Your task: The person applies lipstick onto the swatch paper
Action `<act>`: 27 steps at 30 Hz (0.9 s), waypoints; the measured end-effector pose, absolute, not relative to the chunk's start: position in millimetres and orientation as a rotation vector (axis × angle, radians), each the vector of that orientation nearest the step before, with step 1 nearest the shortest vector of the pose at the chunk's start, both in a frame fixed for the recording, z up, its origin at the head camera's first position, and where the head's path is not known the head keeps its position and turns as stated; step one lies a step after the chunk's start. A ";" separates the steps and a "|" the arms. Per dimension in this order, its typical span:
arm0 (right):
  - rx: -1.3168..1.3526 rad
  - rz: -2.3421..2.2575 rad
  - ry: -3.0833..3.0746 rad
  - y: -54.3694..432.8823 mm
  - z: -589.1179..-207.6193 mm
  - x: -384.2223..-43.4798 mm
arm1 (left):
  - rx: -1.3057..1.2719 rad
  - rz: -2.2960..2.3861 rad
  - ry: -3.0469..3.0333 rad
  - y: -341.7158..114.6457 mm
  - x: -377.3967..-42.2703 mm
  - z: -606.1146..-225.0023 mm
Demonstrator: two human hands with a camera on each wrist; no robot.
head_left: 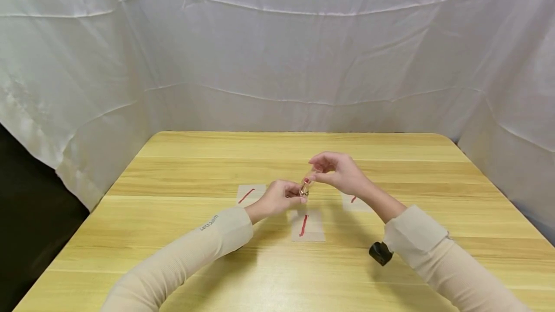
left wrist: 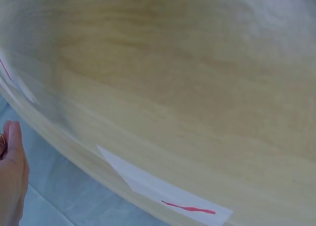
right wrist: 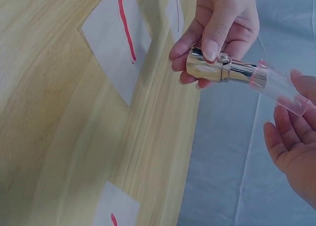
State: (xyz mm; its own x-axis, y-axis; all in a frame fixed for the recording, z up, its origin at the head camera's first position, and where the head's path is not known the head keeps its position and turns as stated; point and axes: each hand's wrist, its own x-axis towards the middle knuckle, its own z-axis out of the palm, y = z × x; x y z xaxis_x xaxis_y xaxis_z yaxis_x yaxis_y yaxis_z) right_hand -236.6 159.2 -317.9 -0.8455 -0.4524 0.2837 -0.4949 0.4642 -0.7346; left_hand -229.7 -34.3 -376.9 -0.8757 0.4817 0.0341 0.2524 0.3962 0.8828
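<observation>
Above the table, my left hand (head_left: pixel 275 199) pinches the shiny gold base of a lipstick tube (right wrist: pixel 200 67) between thumb and fingers. My right hand (head_left: pixel 340 172) holds the far end of its clear, pinkish cap (right wrist: pixel 279 87) by thumb and fingertips. In the right wrist view, base and cap lie in one line, and the cap's open end surrounds the tip of the narrower metal neck (right wrist: pixel 241 70). Only the edge of my left hand (left wrist: pixel 12 176) shows in the left wrist view, at the far left.
Below the hands, a white paper card (head_left: pixel 316 232) with a red stroke lies on the wood-grain table (head_left: pixel 195 158). Similar cards lie to the left (head_left: pixel 242 191) and right (head_left: pixel 364 204), partly covered by the hands. A pale cloth (head_left: pixel 282 61) hangs behind the table.
</observation>
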 end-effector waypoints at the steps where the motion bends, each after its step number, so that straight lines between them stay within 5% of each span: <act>1: 0.857 1.350 -2.647 158.5 -317.7 -236.7 | 0.652 1.473 2.429 -34.3 -229.7 -376.6; 27: 0.908 1.269 -2.691 148.3 -321.9 -238.2 | 0.654 1.469 2.426 -34.2 -230.3 -373.4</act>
State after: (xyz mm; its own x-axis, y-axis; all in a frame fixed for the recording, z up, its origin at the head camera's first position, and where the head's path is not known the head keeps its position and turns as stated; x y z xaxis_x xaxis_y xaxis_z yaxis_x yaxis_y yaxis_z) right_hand -238.2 148.3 -321.9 -0.8292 -0.4921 0.2650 -0.5174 0.4968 -0.6967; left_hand -230.3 -34.2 -373.4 -0.8737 0.4853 0.0328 0.2539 0.3975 0.8818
